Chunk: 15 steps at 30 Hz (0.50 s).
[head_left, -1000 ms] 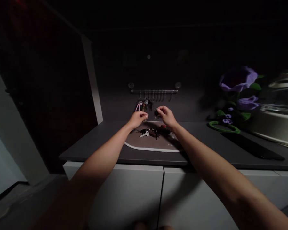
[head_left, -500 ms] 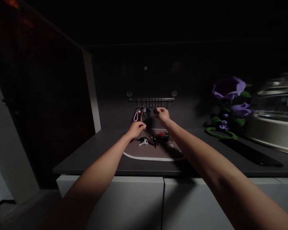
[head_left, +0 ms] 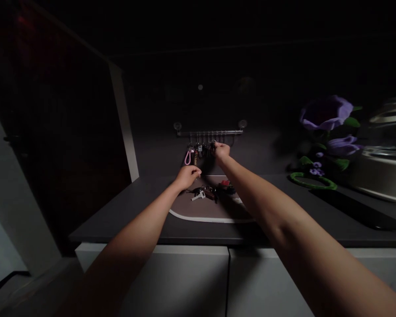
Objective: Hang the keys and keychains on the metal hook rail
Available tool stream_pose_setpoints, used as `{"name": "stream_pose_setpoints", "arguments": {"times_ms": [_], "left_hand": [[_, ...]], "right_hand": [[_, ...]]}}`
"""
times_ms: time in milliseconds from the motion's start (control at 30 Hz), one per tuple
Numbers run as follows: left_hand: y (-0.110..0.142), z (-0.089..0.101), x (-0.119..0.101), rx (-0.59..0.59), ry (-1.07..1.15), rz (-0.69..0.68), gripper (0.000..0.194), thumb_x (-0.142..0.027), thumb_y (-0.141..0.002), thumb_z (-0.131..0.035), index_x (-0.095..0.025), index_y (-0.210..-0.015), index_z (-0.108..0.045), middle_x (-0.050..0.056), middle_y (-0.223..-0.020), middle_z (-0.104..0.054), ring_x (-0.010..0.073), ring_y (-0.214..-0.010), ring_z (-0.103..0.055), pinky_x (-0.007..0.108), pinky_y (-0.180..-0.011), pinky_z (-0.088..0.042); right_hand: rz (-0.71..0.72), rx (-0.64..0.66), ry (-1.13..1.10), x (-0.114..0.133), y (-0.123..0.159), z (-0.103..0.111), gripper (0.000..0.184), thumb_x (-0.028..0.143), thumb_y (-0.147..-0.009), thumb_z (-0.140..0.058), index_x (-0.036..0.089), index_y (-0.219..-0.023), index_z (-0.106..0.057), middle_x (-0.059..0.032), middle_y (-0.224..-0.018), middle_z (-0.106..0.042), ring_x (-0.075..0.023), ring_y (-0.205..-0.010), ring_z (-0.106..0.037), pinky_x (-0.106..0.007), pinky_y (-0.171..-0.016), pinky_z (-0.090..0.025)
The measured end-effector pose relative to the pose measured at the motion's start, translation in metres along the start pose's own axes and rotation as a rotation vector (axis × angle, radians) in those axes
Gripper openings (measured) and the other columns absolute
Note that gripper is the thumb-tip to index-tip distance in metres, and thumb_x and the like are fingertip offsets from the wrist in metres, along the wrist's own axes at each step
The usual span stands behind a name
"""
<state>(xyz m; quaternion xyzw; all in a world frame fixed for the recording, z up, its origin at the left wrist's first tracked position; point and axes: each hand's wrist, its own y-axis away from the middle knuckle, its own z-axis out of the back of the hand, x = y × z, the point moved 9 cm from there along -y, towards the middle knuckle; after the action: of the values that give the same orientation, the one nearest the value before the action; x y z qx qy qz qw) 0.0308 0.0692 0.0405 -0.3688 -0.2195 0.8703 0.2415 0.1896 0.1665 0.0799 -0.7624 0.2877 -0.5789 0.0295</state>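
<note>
Keys (head_left: 213,148) dark, blurred, pinched in right hand (head_left: 222,150); left hand (head_left: 186,177) fingertips together.

Place: home, likely an entry or side nook | Signs: dark desk (head_left: 119,211) over pale cabinet doors (head_left: 185,277), wall rail (head_left: 211,133) hung with keys (head_left: 200,149), purple decorative flowers (head_left: 328,113), dark door (head_left: 62,132)

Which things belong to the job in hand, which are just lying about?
Job: left hand, right hand, fingertip keys, hanging keys, hook rail, loose keys, mat.

Lying about: purple flowers, green ring, dark flat slab, clear-topped container.
</note>
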Motion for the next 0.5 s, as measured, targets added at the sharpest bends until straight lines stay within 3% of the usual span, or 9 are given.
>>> {"name": "stream_pose_setpoints", "arguments": {"times_ms": [133, 500], "left_hand": [[-0.001, 0.002, 0.002, -0.009, 0.023, 0.015, 0.019, -0.023, -0.075, -0.052, -0.013, -0.076, -0.068, 0.004, -0.073, -0.068, 0.0143, -0.067, -0.058, 0.024, -0.066, -0.042], [-0.001, 0.004, 0.005, -0.037, 0.072, 0.037, 0.016, -0.023, -0.075, -0.054, -0.014, -0.074, -0.066, 0.004, -0.071, -0.067, 0.0137, -0.066, -0.057, 0.024, -0.063, -0.043]], "right_hand": [[-0.096, -0.066, -0.087, -0.006, 0.003, 0.003, 0.012, 0.018, -0.078, -0.052, 0.010, -0.075, -0.062, 0.0028, -0.052, -0.053, -0.0079, -0.046, -0.049, -0.022, -0.052, -0.045], [0.014, -0.047, 0.020, -0.009, -0.012, 0.002, 0.023, 0.032, -0.073, -0.058, 0.010, -0.074, -0.062, 0.0001, -0.052, -0.055, -0.0105, -0.054, -0.052, -0.021, -0.053, -0.044]]}}
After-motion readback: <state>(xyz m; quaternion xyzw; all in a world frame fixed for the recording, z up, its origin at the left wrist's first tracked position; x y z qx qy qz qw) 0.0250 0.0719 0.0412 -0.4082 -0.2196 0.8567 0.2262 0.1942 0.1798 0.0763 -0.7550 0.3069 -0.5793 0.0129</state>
